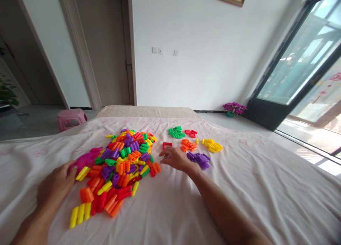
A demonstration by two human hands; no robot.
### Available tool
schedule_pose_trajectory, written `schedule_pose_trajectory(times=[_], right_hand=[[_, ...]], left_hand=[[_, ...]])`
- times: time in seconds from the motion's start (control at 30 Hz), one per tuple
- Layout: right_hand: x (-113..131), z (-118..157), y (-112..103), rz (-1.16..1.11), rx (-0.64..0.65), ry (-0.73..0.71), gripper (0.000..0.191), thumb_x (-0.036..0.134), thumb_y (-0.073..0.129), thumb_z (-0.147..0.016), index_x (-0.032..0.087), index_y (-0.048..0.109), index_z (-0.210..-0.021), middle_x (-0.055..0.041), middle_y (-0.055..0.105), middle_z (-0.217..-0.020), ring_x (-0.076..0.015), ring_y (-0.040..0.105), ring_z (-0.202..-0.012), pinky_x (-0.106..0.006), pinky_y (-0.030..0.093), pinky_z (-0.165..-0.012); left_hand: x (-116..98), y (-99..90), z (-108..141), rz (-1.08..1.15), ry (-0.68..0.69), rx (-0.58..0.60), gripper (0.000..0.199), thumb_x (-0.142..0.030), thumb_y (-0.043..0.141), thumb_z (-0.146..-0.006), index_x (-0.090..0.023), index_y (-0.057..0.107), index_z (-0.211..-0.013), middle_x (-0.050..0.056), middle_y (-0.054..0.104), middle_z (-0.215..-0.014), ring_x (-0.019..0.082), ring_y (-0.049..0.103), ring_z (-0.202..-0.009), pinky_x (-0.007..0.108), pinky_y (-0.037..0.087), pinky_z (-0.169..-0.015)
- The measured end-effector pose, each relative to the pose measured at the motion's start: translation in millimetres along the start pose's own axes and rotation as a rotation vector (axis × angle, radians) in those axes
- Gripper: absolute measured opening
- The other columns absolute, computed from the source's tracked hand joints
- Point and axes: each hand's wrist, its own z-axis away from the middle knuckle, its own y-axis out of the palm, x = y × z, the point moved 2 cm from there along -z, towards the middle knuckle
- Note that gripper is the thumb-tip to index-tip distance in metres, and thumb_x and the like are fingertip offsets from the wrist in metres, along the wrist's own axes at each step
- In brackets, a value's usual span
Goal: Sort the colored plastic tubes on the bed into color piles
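Note:
A large mixed heap of red, orange, yellow, green and purple plastic pieces (125, 167) lies left of centre on the pale cloth. My left hand (60, 179) rests at the heap's left edge, its fingers closed on a magenta piece (86, 159). My right hand (173, 158) is over the cloth right of the heap, fingers apart and curved, just below a red square-cornered piece (167, 144). Beyond and beside it lie single-colour groups: green (176, 132), red (191, 133), orange (188, 145), yellow (212, 145) and purple pieces (199, 159).
The pink patterned cloth (253, 174) covers the broad surface. A pink stool (71, 119) stands at the left, beyond the surface. Magenta flowers (234, 108) in a green pot are near the open glass door (290, 71) at the right.

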Motion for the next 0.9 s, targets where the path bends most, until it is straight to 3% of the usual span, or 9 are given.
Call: schedule_pose_trajectory(times=[0.13,0.27,0.43,0.77,0.9], right_hand=[[23.8,6.1,19.4,0.075,0.128,-0.148,0.043,0.041,0.085,-0.073,0.023,0.074,-0.111,-0.0047,0.073,-0.103,-0.0198,0.066,-0.096,-0.028,0.049,-0.084],[29.3,8.9,20.7,0.187,0.155,-0.173,0.034,0.037,0.081,-0.078,0.022,0.073,-0.107,-0.0049,0.072,-0.098,-0.0199,0.065,-0.094,-0.028,0.048,-0.083],[14.2,10.0,0.5,0.307,0.014,0.018,0.035,0.034,0.077,-0.08,0.022,0.071,-0.113,-0.0073,0.069,-0.112,-0.0215,0.065,-0.097,-0.028,0.048,-0.078],[-35.1,15.6,-53.0,0.575,-0.23,0.417,0.036,0.031,0.063,-0.089,0.022,0.066,-0.124,-0.0101,0.065,-0.119,-0.0245,0.058,-0.111,-0.033,0.043,-0.089],[-47.0,19.2,-60.2,0.643,-0.297,0.482,0.036,0.022,0.059,-0.089,0.022,0.067,-0.124,-0.0106,0.066,-0.121,-0.0276,0.055,-0.114,-0.036,0.041,-0.092]], left_hand=[[-1.0,-1.2,0.6,-0.003,-0.011,0.013,0.062,-0.052,0.024,-0.097,-0.019,0.054,-0.14,0.016,0.063,-0.135,0.035,0.061,-0.117,0.043,0.045,-0.094],[-0.4,-0.5,-0.3,-0.011,-0.004,0.002,0.062,-0.052,0.025,-0.097,-0.019,0.054,-0.14,0.016,0.064,-0.134,0.035,0.062,-0.115,0.043,0.045,-0.093],[1.4,1.5,-2.2,-0.01,0.02,-0.006,0.061,-0.051,0.024,-0.097,-0.018,0.054,-0.139,0.016,0.064,-0.134,0.034,0.062,-0.115,0.042,0.045,-0.094],[-4.9,-3.5,2.9,-0.006,0.02,-0.02,0.061,-0.049,0.024,-0.097,-0.017,0.054,-0.139,0.016,0.063,-0.134,0.034,0.061,-0.116,0.042,0.044,-0.094],[-4.5,-3.7,3.4,-0.004,0.029,-0.036,0.059,-0.049,0.025,-0.097,-0.018,0.055,-0.137,0.016,0.064,-0.133,0.033,0.061,-0.115,0.042,0.044,-0.093]])
